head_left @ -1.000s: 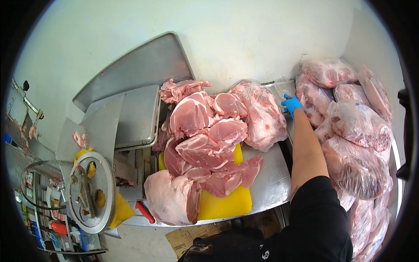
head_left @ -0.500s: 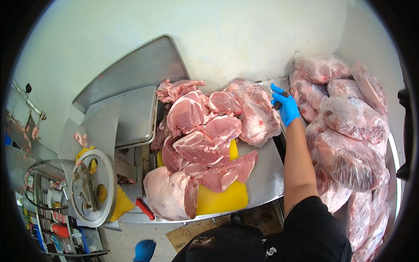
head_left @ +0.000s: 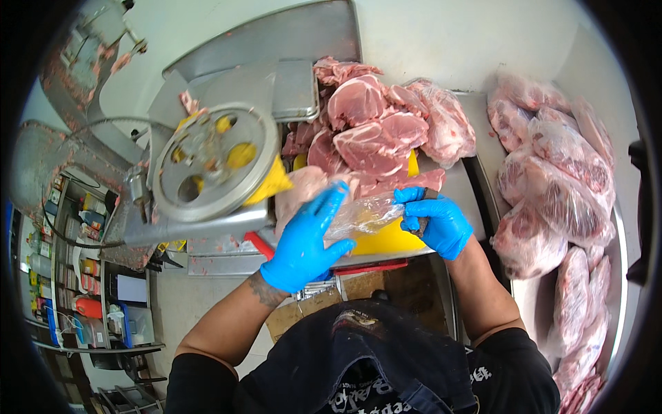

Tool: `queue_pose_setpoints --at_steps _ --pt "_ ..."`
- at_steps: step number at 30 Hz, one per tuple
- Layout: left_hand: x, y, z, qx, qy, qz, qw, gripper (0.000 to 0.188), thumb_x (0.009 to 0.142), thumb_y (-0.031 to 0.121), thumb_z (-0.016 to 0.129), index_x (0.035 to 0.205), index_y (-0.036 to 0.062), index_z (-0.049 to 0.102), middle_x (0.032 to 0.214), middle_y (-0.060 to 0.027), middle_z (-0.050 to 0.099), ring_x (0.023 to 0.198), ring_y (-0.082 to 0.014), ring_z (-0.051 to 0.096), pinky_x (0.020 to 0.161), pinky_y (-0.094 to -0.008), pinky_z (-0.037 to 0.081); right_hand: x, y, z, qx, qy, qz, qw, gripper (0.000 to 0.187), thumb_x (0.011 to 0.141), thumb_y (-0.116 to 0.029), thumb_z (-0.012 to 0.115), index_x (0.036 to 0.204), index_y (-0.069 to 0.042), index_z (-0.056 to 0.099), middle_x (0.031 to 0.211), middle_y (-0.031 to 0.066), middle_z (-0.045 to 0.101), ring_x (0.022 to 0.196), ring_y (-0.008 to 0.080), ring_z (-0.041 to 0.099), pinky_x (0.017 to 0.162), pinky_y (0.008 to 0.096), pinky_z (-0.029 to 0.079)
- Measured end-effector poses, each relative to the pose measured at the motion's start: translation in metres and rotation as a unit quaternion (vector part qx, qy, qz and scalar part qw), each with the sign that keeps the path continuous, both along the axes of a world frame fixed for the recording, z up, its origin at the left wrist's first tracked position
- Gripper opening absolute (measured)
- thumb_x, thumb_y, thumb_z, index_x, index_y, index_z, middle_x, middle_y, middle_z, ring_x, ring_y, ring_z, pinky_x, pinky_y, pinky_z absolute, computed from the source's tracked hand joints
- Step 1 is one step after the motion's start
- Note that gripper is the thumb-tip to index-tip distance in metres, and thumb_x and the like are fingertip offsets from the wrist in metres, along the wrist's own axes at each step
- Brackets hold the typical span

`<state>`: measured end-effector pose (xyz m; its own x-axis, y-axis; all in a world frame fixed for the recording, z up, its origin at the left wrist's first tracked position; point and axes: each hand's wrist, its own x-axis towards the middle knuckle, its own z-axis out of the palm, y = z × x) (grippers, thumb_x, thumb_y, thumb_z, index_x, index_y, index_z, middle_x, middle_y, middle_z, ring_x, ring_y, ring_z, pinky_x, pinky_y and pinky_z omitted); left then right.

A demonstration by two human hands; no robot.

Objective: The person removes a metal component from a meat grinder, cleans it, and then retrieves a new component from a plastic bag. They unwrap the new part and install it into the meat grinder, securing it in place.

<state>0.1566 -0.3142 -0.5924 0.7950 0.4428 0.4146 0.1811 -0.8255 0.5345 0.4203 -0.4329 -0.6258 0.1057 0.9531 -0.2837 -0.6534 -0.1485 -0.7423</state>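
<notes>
My left hand (head_left: 303,241), in a blue glove, has its fingers spread over the near-left part of the meat, beside a large pale cut (head_left: 296,193). Clear plastic wrap (head_left: 365,215) stretches from near its fingertips to my right hand (head_left: 441,224). That hand, also gloved in blue, is closed on the wrap's end. It also grips a dark, narrow thing (head_left: 423,219), whose kind I cannot make out. Behind the hands, raw meat slices (head_left: 372,141) lie heaped on a yellow cutting board (head_left: 383,241). A wrapped piece of meat (head_left: 441,124) rests at the heap's right.
Plastic-wrapped meat pieces (head_left: 552,186) are piled in a pale bin on the right. A large metal wheel (head_left: 217,162) with round holes stands left of my hands. A red handle (head_left: 258,245) lies near the table's front edge. Metal trays (head_left: 296,90) stand behind.
My right hand has moved from the wrapped meat at the far right toward me, now with plastic wrap. My left hand has come up from the lower edge over the meat. The view has shifted left.
</notes>
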Motion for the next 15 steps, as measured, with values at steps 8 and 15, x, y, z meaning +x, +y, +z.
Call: queue_pose_setpoints --at_steps 8,15 --pt "-0.153 -0.003 -0.025 -0.438 0.003 0.101 0.893 0.025 0.097 0.022 0.069 0.109 0.0001 0.073 0.09 0.0001 0.068 0.081 -0.0089 0.06 0.077 -0.0276 0.052 -0.142 -0.008 0.004 -0.047 -0.207 -0.099 0.972 0.033 0.09 -0.008 0.072 0.123 -0.004 0.069 0.098 0.0045 0.07 0.072 0.0134 0.064 0.062 0.0273 0.05" --pt "-0.26 -0.013 -0.006 -0.446 0.037 0.133 0.884 0.026 0.098 0.028 0.067 0.098 0.0017 0.071 0.076 -0.0001 0.061 0.071 -0.0079 0.054 0.065 -0.0279 0.047 -0.27 -0.002 0.016 0.049 -0.205 0.087 0.974 0.062 0.093 -0.012 0.073 0.15 -0.006 0.05 0.111 0.0055 0.069 0.067 0.0107 0.062 0.054 0.0232 0.049"
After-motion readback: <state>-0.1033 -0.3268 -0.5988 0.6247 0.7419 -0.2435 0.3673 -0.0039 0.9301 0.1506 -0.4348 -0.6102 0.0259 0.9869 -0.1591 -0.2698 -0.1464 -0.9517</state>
